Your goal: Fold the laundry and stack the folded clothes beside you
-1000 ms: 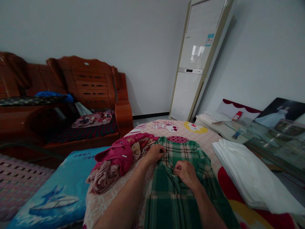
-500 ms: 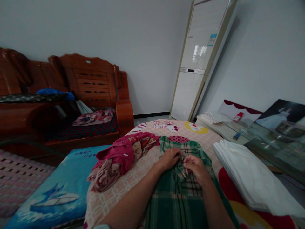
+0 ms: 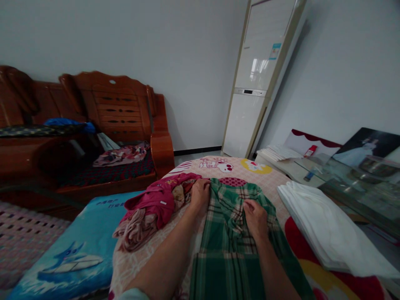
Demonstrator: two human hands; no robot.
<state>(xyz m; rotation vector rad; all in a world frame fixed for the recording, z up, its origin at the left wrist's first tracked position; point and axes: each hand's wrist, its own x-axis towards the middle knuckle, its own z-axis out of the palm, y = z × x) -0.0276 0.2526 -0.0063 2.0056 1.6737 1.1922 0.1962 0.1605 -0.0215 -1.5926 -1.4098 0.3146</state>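
A green plaid garment [image 3: 231, 241] lies spread lengthwise over the patterned cloth, with bunched folds near its upper middle. At its upper left corner is my left hand [image 3: 201, 195], fingers curled down and closed at the garment's edge; the fingertips are partly hidden. My right hand [image 3: 256, 217] pinches the plaid fabric just right of the bunched part, thumb and fingers together. Close by on the left, touching or nearly touching my left hand, sits a heap of crumpled magenta and pink clothes [image 3: 159, 204].
The patterned cloth [image 3: 175, 241] covers the surface beneath. Folded white fabric [image 3: 325, 225] lies on the right, beside a glass table [image 3: 353, 187]. A blue cushion [image 3: 81, 237] is at left. Behind are a wooden sofa [image 3: 118, 108] and a tall white air conditioner [image 3: 250, 96].
My left hand has moved from the bunched middle of the plaid garment leftward and up to its corner. My right hand stays near the middle, slightly lower. The view has shifted slightly.
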